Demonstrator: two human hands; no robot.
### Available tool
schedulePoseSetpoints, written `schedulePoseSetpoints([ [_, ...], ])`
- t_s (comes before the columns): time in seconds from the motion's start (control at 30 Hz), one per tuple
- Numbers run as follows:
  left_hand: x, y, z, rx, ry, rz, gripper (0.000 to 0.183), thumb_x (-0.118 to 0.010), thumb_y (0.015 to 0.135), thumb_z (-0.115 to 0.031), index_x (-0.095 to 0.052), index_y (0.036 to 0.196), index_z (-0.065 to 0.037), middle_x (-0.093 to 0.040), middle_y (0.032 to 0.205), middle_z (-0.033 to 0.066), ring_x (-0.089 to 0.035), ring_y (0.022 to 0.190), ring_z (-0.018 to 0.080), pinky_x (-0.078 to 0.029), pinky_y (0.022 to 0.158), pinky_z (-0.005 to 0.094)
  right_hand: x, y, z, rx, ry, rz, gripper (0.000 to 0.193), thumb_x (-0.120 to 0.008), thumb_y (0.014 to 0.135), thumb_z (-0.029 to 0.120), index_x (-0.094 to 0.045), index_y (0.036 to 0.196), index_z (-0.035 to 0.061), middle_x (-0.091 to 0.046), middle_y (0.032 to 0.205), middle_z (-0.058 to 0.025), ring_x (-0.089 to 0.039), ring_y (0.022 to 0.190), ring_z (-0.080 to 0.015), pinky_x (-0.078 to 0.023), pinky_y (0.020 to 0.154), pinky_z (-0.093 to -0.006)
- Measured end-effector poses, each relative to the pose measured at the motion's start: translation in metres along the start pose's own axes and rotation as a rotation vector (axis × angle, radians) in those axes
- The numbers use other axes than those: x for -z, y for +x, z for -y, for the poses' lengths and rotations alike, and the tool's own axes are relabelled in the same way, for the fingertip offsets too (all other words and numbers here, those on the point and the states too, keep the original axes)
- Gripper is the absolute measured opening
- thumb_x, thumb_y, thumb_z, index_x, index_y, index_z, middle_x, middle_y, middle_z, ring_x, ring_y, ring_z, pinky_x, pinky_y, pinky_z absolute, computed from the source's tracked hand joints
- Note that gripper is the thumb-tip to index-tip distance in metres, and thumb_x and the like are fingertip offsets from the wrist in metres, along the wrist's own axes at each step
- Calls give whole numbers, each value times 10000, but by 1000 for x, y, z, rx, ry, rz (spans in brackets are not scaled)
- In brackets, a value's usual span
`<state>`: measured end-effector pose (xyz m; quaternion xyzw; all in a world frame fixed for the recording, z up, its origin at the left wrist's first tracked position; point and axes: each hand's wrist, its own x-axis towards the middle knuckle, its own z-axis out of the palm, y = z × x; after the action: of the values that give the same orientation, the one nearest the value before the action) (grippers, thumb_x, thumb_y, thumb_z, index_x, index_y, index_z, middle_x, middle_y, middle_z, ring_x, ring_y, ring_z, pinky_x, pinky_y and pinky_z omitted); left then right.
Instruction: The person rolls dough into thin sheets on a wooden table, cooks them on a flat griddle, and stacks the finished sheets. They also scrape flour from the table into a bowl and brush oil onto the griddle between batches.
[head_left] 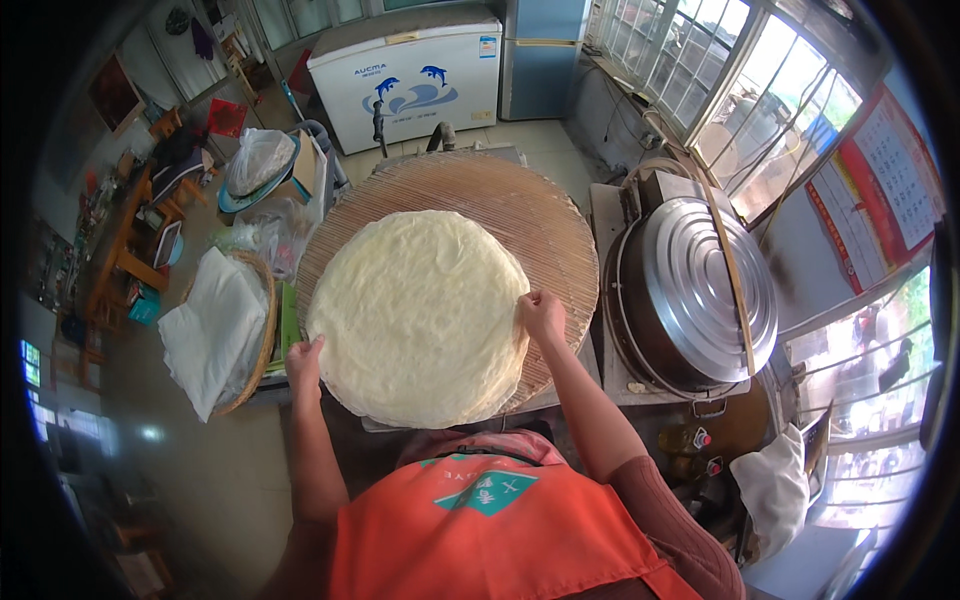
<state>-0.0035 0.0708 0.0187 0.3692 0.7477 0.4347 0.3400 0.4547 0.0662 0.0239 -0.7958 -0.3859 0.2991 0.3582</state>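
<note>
A large round sheet of pale dough (420,310) lies flat over the near left part of a big round slatted board (470,180). At the sheet's left edge is my left hand (304,365), its fingers closed on the rim of the dough. My right hand (541,314) pinches the opposite edge on the right, where the dough hangs in a small fold. Both forearms reach up from below, on either side of a red apron (420,540). The fingertips under the dough are hidden.
Right of the board stands a round griddle with a ridged metal lid (710,290) and a wooden stick (735,280) across it. A wicker basket (262,350) with white cloth (215,325) sits at left. Behind are a white chest freezer (410,85) and plastic bags (262,160).
</note>
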Motion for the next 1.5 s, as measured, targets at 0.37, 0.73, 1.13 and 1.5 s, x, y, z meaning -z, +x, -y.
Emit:
schedulePoseSetpoints([
  [0.37,2,-24,17,-32,-223,-169,313,-638,974,-270,-601,1096,16,-647,992,79,-596,878,208,-475,797,340,-2,-18,23,764,-156,-278,190,-690,852,30,-518,933,34,-592,929,-145,-603,927,-318,-484,756,-455],
  [0.73,2,-42,7,-313,299,-129,406,-579,997,-220,-534,1293,55,-659,1202,188,-622,1087,255,-461,960,368,-27,14,29,24,141,-59,432,-760,855,359,-636,1052,-4,-711,906,-213,-680,852,-334,-524,782,-417],
  [1.13,-17,-45,-5,-367,22,-154,372,-565,992,-169,-537,1295,45,-655,1213,200,-624,1105,285,-462,969,384,25,61,10,-6,627,172,243,-736,913,195,-732,947,-45,-687,804,-30,-580,642,-114,-462,586,-279],
  [1.5,-30,-70,-13,-378,207,-150,609,-682,926,-220,-434,1433,10,-556,1328,269,-534,1256,379,-417,1046,449,85,129,-53,-110,171,28,491,-766,851,428,-725,900,-59,-689,784,-105,-663,717,-197,-516,661,-360],
])
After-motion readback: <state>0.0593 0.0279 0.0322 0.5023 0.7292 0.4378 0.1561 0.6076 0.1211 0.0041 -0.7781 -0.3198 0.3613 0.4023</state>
